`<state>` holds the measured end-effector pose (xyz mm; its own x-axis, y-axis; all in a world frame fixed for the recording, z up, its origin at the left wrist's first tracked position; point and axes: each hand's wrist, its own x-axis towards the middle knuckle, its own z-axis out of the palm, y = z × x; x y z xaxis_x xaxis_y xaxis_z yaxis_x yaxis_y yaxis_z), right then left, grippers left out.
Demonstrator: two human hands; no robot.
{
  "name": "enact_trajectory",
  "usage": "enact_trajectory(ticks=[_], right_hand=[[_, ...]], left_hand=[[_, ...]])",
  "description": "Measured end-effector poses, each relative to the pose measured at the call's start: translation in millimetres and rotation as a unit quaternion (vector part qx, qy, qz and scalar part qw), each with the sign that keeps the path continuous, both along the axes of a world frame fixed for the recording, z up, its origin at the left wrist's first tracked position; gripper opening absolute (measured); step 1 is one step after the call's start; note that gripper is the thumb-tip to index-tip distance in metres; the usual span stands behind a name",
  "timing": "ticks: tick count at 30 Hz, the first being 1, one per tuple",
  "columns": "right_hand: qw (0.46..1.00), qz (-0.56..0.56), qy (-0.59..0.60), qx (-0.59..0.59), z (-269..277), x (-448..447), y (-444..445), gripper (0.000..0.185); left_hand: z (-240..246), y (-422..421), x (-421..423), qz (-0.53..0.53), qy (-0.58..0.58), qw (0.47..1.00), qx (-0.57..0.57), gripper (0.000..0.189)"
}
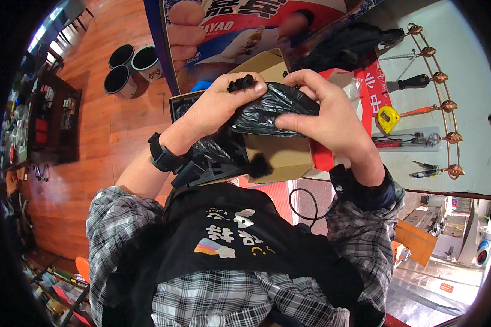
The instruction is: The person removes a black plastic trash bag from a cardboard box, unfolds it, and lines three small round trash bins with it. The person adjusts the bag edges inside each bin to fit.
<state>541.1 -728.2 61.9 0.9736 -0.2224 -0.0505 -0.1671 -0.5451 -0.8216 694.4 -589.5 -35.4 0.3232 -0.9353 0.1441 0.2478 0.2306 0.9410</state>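
Observation:
A black plastic bag (pixel 276 108) is stretched between my two hands, its surface wrinkled and shiny. My left hand (pixel 225 98) grips its left end, and a bunched black tuft (pixel 241 83) sticks out above the fist. On the other side my right hand (pixel 331 108) pinches the bag with the thumb in front and the fingers behind. What the bag holds, if anything, is hidden. Beneath the hands is an open cardboard box (pixel 284 157) with raised flaps. A black open container (pixel 212 175) with more black plastic adjoins it on the left, partly covered by my left forearm.
On the right wall, a copper-coloured leaf hook rack (pixel 446 96) carries a yellow tape measure (pixel 388 119), a black-handled tool (pixel 413 81) and keys (pixel 425 169). A large printed panel (pixel 237 41) stands ahead. Three bins (pixel 120 81) stand on the wooden floor (pixel 86 135).

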Motion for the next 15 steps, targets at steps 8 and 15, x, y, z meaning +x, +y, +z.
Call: enact_trajectory(ticks=[8, 15], right_hand=[[0.999, 0.02, -0.002, 0.037, -5, 3, -5, 0.042], [0.979, -0.044, 0.016, 0.199, -5, 10, -9, 0.017]], left_hand=[[-3, 1, -7, -0.023, 0.211, 0.977, -0.008, 0.016], [-4, 0, -9, -0.057, 0.132, 0.989, 0.025, 0.042]])
